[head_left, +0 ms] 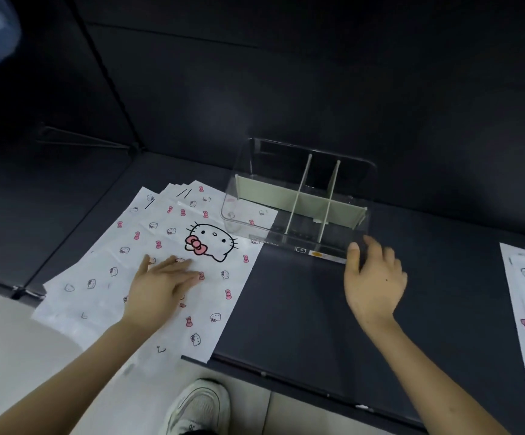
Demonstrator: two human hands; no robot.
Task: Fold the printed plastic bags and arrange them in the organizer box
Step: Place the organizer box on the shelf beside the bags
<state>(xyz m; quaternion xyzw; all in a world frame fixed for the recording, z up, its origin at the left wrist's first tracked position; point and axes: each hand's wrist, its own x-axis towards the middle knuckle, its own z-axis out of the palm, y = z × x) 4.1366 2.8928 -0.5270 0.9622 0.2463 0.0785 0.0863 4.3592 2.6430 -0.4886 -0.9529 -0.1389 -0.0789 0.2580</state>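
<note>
I had my left hand spread flat on the stack of white cat-printed plastic bags, their long axis slanting away toward the clear divided organizer box (nothing in it yet), nearest my open, empty right hand.

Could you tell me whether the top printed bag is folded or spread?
Spread: the top printed bag lies flat at full length under the left hand.

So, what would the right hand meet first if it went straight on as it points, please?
Probably the front wall of the clear organizer box, near its right corner; the right hand points there, but depth is unclear.
</note>
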